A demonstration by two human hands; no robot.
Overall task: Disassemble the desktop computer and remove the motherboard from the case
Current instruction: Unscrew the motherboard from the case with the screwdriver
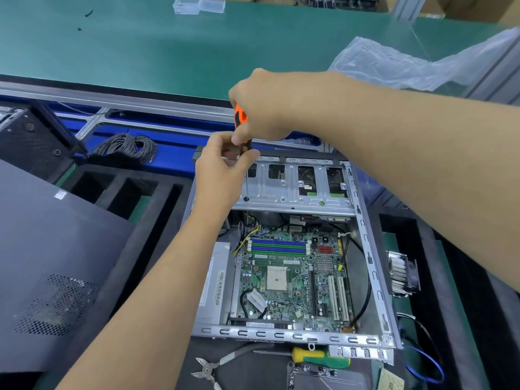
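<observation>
Head camera looks down on my two hands above the open grey metal computer case point(374, 266). My right hand point(264, 108) is closed around the orange and black handle of a screwdriver point(241, 119), from above, so that I can press down and turn at one time. The thin shaft goes straight down to a screw hole in the silver metal drive bracket point(292, 190) at the far end of the case. My left hand point(222, 167) pinches the lower part of the handle with curled fingers; I hold it there to keep the tool upright and steady on the screw, I think. The tip itself is too small to see clearly.

The green motherboard point(289, 277) lies still inside the case, flat on its floor, below the bracket, with its blue and green memory slots empty and the processor socket bare. I judge the bracket must come out first.

A finned metal heatsink point(401, 273) lies outside the case on my right. A yellow and green screwdriver point(320, 358) and small silver cutting pliers point(209, 368) lie near me, just beside the case, ready to take. The dark grey side panel point(56, 263) rests on my left, out of the way.
</observation>
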